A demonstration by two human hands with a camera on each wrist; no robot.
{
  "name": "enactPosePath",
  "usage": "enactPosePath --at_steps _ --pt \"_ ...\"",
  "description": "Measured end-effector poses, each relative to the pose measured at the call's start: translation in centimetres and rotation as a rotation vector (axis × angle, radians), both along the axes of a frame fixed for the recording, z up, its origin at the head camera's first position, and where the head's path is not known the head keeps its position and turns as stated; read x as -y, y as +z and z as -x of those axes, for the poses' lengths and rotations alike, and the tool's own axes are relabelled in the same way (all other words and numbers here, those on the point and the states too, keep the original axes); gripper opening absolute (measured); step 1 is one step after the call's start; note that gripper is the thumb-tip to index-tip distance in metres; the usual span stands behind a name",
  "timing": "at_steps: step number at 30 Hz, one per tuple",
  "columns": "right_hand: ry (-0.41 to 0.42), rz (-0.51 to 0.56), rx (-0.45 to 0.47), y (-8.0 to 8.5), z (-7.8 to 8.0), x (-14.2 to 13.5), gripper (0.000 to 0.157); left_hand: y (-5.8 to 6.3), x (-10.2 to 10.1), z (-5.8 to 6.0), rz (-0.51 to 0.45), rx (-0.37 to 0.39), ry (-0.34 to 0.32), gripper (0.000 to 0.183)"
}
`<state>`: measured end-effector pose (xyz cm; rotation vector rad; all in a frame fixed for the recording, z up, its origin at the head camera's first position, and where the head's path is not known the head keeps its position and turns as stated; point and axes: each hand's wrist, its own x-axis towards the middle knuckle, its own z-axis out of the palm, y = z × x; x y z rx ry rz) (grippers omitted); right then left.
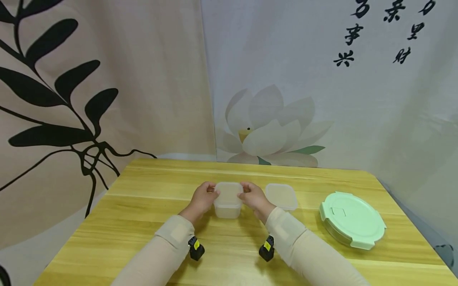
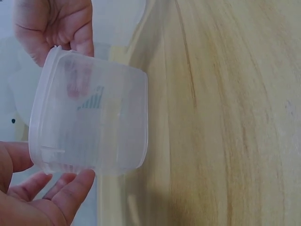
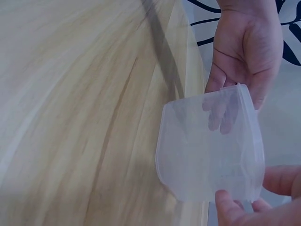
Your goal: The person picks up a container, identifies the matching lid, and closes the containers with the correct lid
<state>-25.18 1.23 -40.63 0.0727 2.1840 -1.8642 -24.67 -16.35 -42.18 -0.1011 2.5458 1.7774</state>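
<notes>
A translucent plastic food box [image 1: 228, 210] with a lid-like top [image 1: 229, 192] is in front of me, near the middle of the table. My left hand [image 1: 203, 200] grips its left side at the rim, thumb on top and fingers along the wall. On the opposite side my right hand [image 1: 256, 200] holds the rim in the same way. Both wrist views show the box [image 2: 99, 113] between the two hands, its clear wall letting fingers on the far side show through.
Just right of my right hand lies another translucent square piece [image 1: 281, 196], partly behind the wrist. Farther right stands a round container with a mint-green clip lid [image 1: 354, 220]. The wooden table [image 1: 143, 206] ends at a printed cloth backdrop [image 1: 171, 99].
</notes>
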Motion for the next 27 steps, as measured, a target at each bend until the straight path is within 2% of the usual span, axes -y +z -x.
enactPosePath --at_steps 7,16,27 --pt "-0.004 0.022 0.029 -0.1 -0.3 -0.2 0.054 0.2 0.4 -0.2 -0.022 0.042 -0.011 0.044" --pt "0.011 0.054 0.058 -0.1 -1.6 -0.5 0.058 0.8 1.0 -1.0 -0.119 0.14 -0.084 0.068" --pt "0.02 0.076 0.052 -0.7 -2.0 0.0 0.063 1.1 1.6 -1.2 -0.133 0.132 -0.139 0.071"
